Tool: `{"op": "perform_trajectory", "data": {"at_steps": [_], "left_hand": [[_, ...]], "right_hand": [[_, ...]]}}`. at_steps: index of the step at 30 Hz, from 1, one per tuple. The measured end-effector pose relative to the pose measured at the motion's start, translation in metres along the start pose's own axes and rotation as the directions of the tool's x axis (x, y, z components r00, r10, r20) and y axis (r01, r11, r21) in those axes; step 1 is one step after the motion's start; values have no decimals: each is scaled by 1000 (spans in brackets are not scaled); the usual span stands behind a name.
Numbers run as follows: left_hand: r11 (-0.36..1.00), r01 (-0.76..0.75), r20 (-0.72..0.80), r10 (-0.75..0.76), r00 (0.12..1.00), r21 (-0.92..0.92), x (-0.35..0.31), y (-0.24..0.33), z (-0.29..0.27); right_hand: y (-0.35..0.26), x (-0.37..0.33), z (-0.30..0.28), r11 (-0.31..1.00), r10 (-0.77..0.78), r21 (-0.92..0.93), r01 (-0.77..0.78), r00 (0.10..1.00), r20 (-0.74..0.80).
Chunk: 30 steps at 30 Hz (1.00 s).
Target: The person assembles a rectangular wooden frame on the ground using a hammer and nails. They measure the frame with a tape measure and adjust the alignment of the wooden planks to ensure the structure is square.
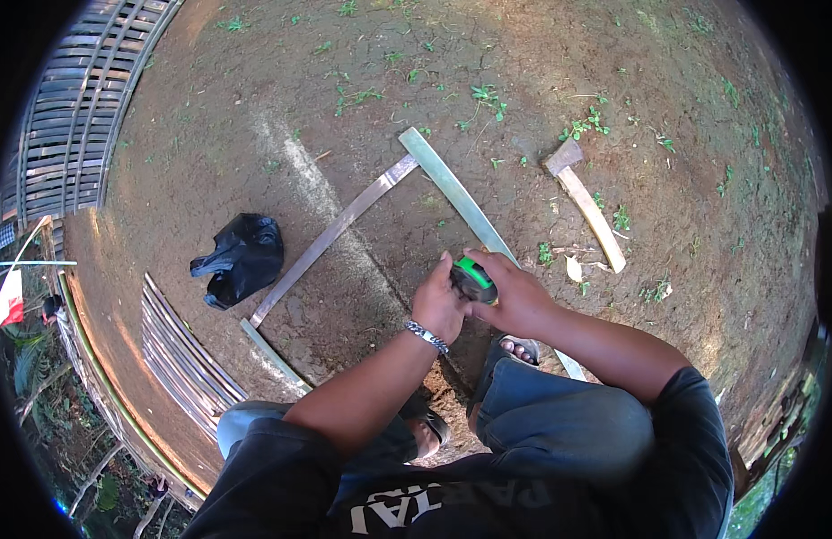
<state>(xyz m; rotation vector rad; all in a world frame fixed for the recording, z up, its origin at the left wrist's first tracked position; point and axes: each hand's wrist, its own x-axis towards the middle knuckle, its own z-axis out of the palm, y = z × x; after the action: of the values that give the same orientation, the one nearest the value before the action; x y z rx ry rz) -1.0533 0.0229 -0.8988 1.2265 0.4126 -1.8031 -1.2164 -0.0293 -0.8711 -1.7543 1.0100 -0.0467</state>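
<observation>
While hands clasp it, tape measure sits between them.

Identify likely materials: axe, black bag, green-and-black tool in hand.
Axe head: probably steel, dull brownish-grey. Axe handle: apparently bare wood, pale tan. Black bag: likely thin plastic, glossy creases. Green-and-black tool: likely plastic, smooth bright green; dark parts unclear.
</observation>
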Motion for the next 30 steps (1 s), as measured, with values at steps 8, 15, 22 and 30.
{"op": "perform_trajectory", "data": {"at_steps": [8,15,22,30], "left_hand": [[953,66,-141,-25,990,295,-5,7,-46],[892,47,-32,-37,999,449,-20,34,-60],[843,-145,5,167,986,518,1,55,-64],[7,-226,153,714,684,974,54,129,-75]], "right_hand": [[41,13,19,915,255,320,-247,967,17],[62,93,-77,941,251,271,-202,954,-162],[64,148,-134,910,16,-352,-220,866,-500],[3,182,-28,877,138,-409,-252,948,-288]]}}
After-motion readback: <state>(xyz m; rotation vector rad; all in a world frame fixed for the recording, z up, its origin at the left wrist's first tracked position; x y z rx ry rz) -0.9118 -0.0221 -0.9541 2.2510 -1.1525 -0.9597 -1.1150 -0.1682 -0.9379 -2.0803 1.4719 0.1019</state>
